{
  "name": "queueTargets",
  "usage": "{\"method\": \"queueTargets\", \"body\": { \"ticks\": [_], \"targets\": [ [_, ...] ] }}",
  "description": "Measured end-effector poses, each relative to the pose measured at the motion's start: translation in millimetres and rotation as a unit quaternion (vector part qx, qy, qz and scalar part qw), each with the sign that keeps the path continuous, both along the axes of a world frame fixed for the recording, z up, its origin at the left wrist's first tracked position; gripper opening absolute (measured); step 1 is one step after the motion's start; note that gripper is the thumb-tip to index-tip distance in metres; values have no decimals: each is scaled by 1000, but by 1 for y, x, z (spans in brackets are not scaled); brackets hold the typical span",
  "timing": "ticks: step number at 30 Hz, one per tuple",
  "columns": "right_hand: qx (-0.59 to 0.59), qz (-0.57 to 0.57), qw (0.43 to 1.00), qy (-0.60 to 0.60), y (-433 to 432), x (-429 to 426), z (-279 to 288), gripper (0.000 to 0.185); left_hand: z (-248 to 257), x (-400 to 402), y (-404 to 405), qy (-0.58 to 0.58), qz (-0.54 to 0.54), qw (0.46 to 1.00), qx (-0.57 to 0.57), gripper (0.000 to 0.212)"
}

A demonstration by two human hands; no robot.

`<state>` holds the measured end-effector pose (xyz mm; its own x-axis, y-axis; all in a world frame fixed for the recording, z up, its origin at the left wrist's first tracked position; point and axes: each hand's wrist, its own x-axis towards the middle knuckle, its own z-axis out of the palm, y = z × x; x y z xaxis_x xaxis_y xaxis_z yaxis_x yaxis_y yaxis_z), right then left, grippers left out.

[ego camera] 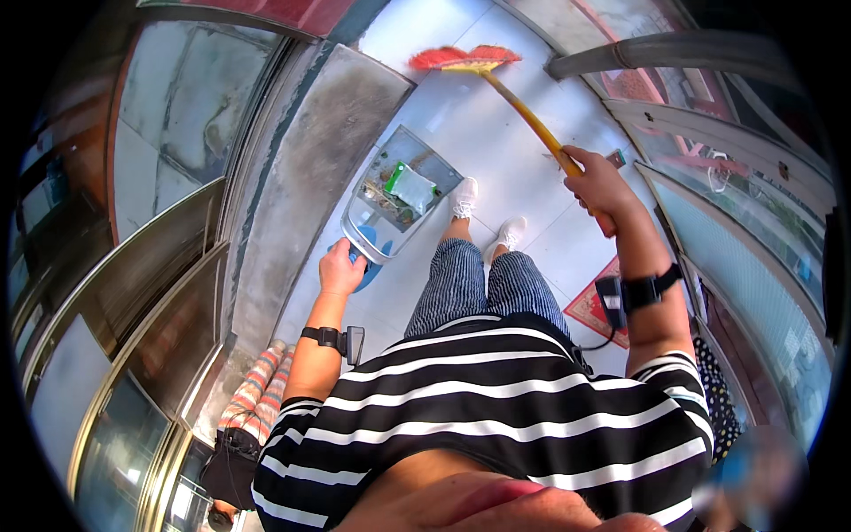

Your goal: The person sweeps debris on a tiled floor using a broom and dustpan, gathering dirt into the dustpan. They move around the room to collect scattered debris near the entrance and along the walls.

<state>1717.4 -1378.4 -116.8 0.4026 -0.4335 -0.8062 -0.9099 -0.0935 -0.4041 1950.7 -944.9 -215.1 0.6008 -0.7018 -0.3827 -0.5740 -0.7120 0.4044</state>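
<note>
My left hand [342, 267] is closed around the handle of a translucent dustpan [403, 241], tilted above the tiled floor beside my shoes. Inside it lie a green-and-clear plastic wrapper [411, 187] and loose dirt [375, 197]. Something blue [374, 271] shows below the dustpan's rim; I cannot tell whether it is part of it. My right hand [596, 183] grips the yellow handle [535, 123] of a broom well ahead of me. The broom's red bristles [465, 58] look blurred over the tiles, beyond the dustpan.
A concrete step [326, 133] runs along the left, beside sliding glass doors [143, 319]. Glazed panels [718, 219] and a grey pipe [665, 53] line the right. A red patterned mat [598, 306] lies by my right leg. People stand at lower left [256, 392] and lower right [721, 399].
</note>
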Motion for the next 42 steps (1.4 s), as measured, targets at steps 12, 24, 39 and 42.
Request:
{"method": "queueTargets", "body": {
  "ticks": [12, 24, 39, 42],
  "targets": [
    [61, -226, 972, -36, -43, -122, -126, 53, -3, -24, -107, 1, -98, 993, 64, 32],
    [-166, 31, 985, -36, 32, -132, -65, 50, 3, -8, -90, -10, -109, 994, 8, 29],
    [-77, -71, 990, 90, 112, -290, -45, 55, 9, -17, -126, -52, -197, 979, -6, 26],
    [-68, -168, 981, 75, 132, -317, -32, 58, -1, -24, -143, -35, -223, 974, -11, 26]
  ]
}}
